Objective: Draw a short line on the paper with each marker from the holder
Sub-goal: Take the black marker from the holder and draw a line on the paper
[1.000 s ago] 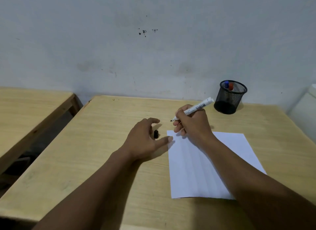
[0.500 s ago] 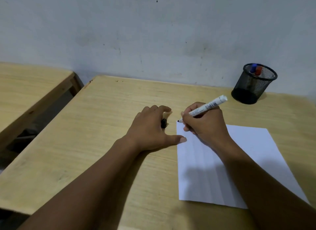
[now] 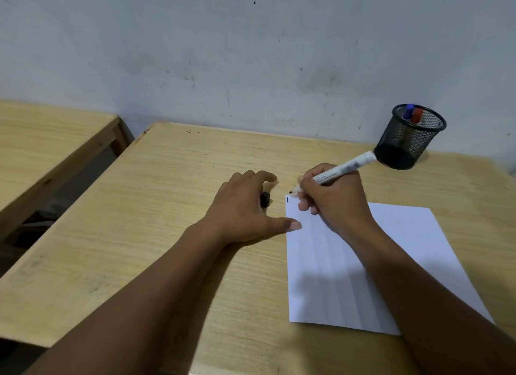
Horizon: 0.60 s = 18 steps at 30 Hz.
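Behind the desk stands a pale grey wall (image 3: 195,53) with some dark spots near the top. Only one view exists, from the head of the person, looking down. Close to this wall is a light wooden table (image 3: 167,235), and a second wooden table (image 3: 42,140) stands to the left of it, with a gap between them.

On the table lies a white sheet of paper (image 3: 405,249), on the right side. Near its far left corner I see one short dark line (image 3: 288,200). The right hand (image 3: 335,198) rests on the far part of the paper, and its fingers are closed around a white marker (image 3: 340,170). The dark tip of the marker (image 3: 291,192) points to the left, just beyond the far left corner of the paper, close to the line. Whether the tip touches the surface I cannot tell.

The left hand (image 3: 245,210) lies flat on the table, just left of the paper, with loosely spread fingers, and the thumb reaches to the paper edge. Beside its fingers is a small black cap (image 3: 265,199); it sits under the curved fingers, but a real grip I cannot confirm.

At the far right corner stands a black mesh holder (image 3: 410,140). Inside it a blue marker (image 3: 408,112) and a red marker (image 3: 417,115) stand upright, side by side.
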Available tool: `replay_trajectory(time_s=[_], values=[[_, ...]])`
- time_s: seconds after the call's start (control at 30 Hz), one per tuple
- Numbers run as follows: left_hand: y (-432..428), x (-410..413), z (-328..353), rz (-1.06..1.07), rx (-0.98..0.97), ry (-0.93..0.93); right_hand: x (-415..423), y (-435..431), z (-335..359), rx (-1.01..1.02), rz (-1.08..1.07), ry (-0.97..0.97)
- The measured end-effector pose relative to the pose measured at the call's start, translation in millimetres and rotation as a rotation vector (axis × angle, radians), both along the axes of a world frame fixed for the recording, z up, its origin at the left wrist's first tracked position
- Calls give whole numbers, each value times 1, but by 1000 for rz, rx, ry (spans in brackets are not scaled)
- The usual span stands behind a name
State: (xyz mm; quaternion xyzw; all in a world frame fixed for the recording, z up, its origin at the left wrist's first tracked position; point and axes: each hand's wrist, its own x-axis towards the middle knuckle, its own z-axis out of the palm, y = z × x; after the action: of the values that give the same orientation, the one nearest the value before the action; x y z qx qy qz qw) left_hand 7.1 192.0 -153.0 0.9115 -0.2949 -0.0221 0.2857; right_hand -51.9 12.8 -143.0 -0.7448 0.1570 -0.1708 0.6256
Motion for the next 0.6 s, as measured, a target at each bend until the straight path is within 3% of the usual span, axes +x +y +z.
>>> replay_trajectory(time_s=[0.1, 0.27, 0.43, 0.6], values=[[3, 3, 7, -17, -84, 105, 2, -8, 9, 263, -117, -19], [11, 10, 16, -15, -223, 262, -4, -27, 36, 684, -100, -28], [-10, 5, 50, 96, -692, 440, -22, -46, 71, 764, 6, -3], [-53, -2, 81, 184, -971, 635, -29, -47, 90, 736, -5, -5]])
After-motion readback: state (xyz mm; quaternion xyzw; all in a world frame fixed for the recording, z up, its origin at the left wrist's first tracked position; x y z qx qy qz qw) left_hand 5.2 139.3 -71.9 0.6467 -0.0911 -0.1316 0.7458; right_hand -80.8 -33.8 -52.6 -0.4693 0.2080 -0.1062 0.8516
